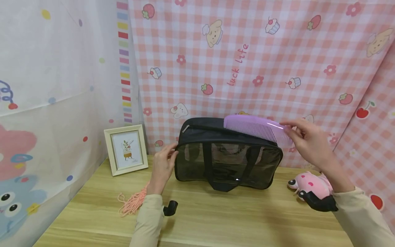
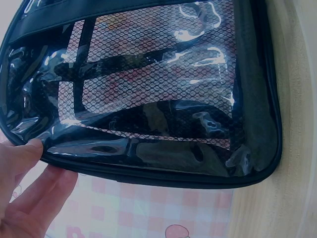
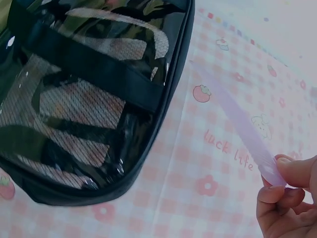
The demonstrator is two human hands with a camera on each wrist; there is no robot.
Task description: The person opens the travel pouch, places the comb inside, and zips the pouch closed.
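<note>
A black toiletry bag with clear front panels and strap handles stands upright on the wooden table. My left hand pinches its left edge, the thumb on the front and the fingers behind, as the left wrist view shows. A purple comb is in my right hand, held by the handle end between thumb and fingers. Its teeth point down, and in the head view it overlaps the bag's top right. From the right wrist, the comb appears nearly edge-on, apart from the bag. The zipper pull lies at the bag's upper left.
At the back left stands a cream picture frame. Peach yarn lies partly behind my left wrist. A pink plush toy sits at the right, near my right forearm. Behind the bag hangs a checked pink cloth.
</note>
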